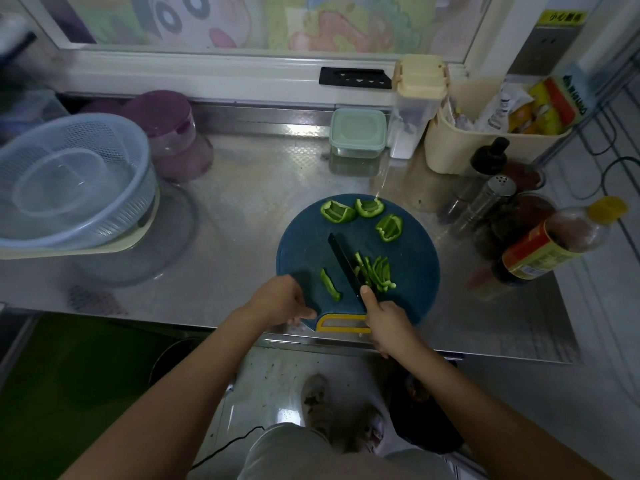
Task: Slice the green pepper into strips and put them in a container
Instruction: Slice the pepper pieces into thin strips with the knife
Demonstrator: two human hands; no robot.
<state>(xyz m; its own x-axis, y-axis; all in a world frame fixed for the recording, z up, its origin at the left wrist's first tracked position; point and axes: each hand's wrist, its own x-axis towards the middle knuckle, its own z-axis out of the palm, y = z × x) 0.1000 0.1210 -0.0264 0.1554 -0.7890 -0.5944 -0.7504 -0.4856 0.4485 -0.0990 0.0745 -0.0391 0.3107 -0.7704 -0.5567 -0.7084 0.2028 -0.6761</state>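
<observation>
Head view, left to right. The risk as I judge it: the left hand [280, 299] sits at the near rim of the board [415, 258], close to the knife [344, 265], so a blade skidding off slick pepper skin could reach it. One strip [330, 285] lies left of the blade and the cut pile [375, 271] right of it. Three uncut pieces [370, 206] wait at the far edge. Left fingers curl loosely at the rim; I cannot tell if they pinch it. The right hand [388, 323] clamps the knife handle, forefinger along the spine.

Dim, backlit from the window [263, 22] — steel glare, bent, soft edges.
</observation>
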